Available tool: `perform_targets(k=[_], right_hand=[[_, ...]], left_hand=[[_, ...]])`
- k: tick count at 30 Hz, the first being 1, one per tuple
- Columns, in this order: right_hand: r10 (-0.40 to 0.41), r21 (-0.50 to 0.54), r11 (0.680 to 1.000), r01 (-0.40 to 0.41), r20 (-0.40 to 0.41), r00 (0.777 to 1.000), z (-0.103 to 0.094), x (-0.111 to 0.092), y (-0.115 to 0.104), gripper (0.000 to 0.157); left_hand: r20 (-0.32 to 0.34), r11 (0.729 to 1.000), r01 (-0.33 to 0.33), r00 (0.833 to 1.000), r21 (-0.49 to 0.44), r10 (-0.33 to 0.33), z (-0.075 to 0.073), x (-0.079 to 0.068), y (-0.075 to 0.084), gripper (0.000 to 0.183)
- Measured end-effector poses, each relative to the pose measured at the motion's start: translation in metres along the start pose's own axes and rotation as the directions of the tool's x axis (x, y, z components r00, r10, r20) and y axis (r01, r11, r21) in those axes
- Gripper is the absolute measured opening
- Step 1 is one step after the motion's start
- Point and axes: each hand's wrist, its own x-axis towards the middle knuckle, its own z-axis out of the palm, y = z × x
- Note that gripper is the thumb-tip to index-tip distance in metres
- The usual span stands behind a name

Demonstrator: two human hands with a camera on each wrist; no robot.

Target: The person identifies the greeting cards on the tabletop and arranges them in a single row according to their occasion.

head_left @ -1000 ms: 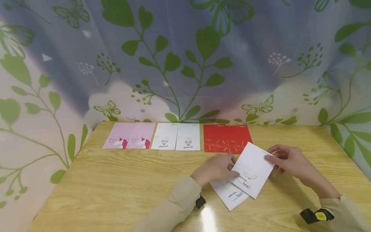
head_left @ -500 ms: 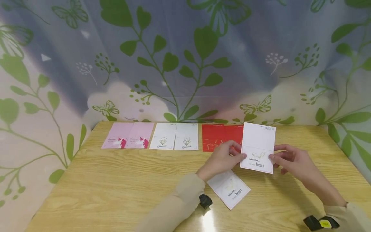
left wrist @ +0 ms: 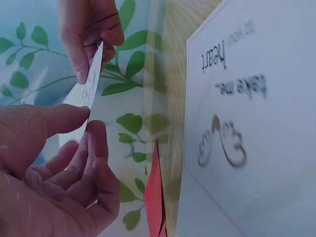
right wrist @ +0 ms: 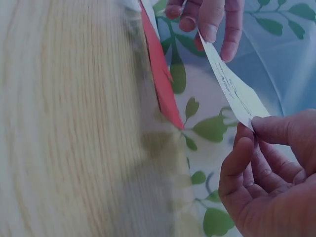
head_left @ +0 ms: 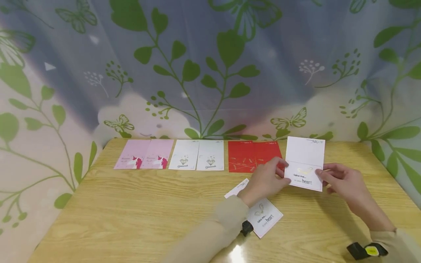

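Between both hands a white greeting card with gold wings and "take me to your heart" is held above the table, right of the red cards. My left hand pinches its left edge between thumb and fingers. On the opposite edge my right hand does the same. Both wrist views show the card edge-on, gripped from two sides. A second white card of the same design lies askew on the table, partly hidden under my left wrist.
Along the table's back edge stand pairs of cards: pink unicorn cards, white diamond cards and red cards. A leaf-patterned curtain hangs right behind the wooden table.
Lifted off the other white card, the held card has moved right and back and turned upright, clear of the red cards. The left hand now grips its left edge.
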Motion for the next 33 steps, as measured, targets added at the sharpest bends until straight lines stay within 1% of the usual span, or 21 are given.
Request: perform_targets(k=[2,4,8,11,13,15,16,20,23,27,28,30,33], right_hand=[[0.027,0.009,1.000,-0.027,0.003,1.000,-0.003,0.004,0.004,0.052],[0.053,0.028,0.998,-0.054,0.013,0.998,-0.005,0.009,0.008,0.052],[0.087,0.037,0.995,-0.088,0.034,0.996,-0.011,0.019,0.014,0.056],[0.098,0.013,0.995,-0.098,0.033,0.995,-0.014,0.026,0.017,0.061],[0.105,-0.007,0.994,-0.105,0.029,0.994,-0.016,0.030,0.019,0.063],[0.110,-0.021,0.994,-0.109,0.030,0.994,-0.019,0.034,0.022,0.063],[0.112,-0.032,0.993,-0.111,0.031,0.993,-0.020,0.037,0.023,0.063],[0.100,-0.092,0.991,-0.097,0.031,0.994,-0.024,0.046,0.028,0.062],[0.080,-0.146,0.987,-0.073,0.036,0.996,-0.024,0.054,0.030,0.061],[0.051,-0.223,0.974,-0.042,0.034,0.998,-0.023,0.064,0.030,0.058],[0.047,-0.244,0.969,-0.039,0.029,0.998,-0.023,0.065,0.031,0.056],[0.026,-0.298,0.954,-0.021,0.012,1.000,-0.022,0.068,0.032,0.053],[-0.009,-0.378,0.926,0.004,-0.011,1.000,-0.022,0.072,0.033,0.049]], left_hand=[[0.011,0.994,-0.056,0.998,0.093,0.055,0.005,0.004,0.002,0.035],[0.027,0.983,-0.091,0.996,0.161,0.088,0.009,0.007,0.003,0.034],[0.043,0.962,-0.123,0.992,0.242,0.116,0.015,0.016,0.004,0.034],[0.031,0.946,-0.141,0.990,0.293,0.138,0.019,0.022,0.005,0.028],[0.023,0.929,-0.152,0.988,0.337,0.154,0.022,0.026,0.006,0.023],[0.020,0.900,-0.165,0.985,0.403,0.172,0.026,0.030,0.008,0.018],[0.019,0.879,-0.170,0.983,0.445,0.181,0.028,0.032,0.010,0.016],[0.007,0.781,-0.172,0.978,0.600,0.210,0.037,0.041,0.015,0.009],[-0.006,0.714,-0.145,0.979,0.685,0.204,0.043,0.046,0.017,0.010],[-0.009,0.629,-0.110,0.983,0.769,0.182,0.050,0.052,0.019,0.015],[-0.009,0.612,-0.106,0.983,0.784,0.182,0.052,0.054,0.019,0.016],[-0.004,0.592,-0.099,0.985,0.800,0.171,0.054,0.057,0.020,0.016],[-0.006,0.583,-0.089,0.987,0.807,0.159,0.057,0.061,0.024,0.015]])
